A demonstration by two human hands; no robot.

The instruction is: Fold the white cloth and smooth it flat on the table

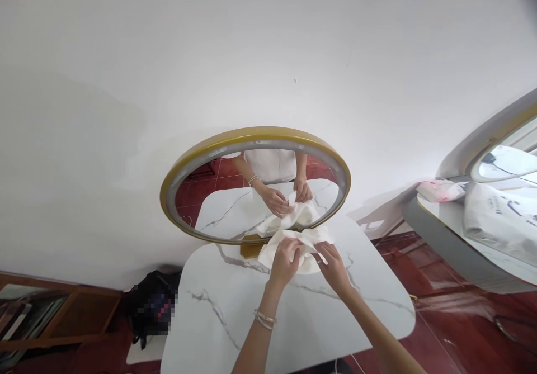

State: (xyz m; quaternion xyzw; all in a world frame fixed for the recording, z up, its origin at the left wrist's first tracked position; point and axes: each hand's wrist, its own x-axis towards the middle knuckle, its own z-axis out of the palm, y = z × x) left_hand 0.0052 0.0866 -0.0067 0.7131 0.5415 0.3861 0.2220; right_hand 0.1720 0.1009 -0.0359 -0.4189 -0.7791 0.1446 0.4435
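Note:
A crumpled white cloth (308,238) lies at the far edge of a white marble table (235,318), right below a round gold-framed mirror (251,137). My left hand (284,262) pinches the cloth's left part; a bracelet sits on that wrist. On the cloth's right side, my right hand (334,265) grips it with curled fingers. The mirror reflects both hands and the cloth.
A white wall stands behind the mirror. A dark bag (151,307) sits on the floor left of the table, beside a wooden shelf (54,315). At the right stands a second table (461,240) with a white bag (499,220) and another mirror. The floor is red tile.

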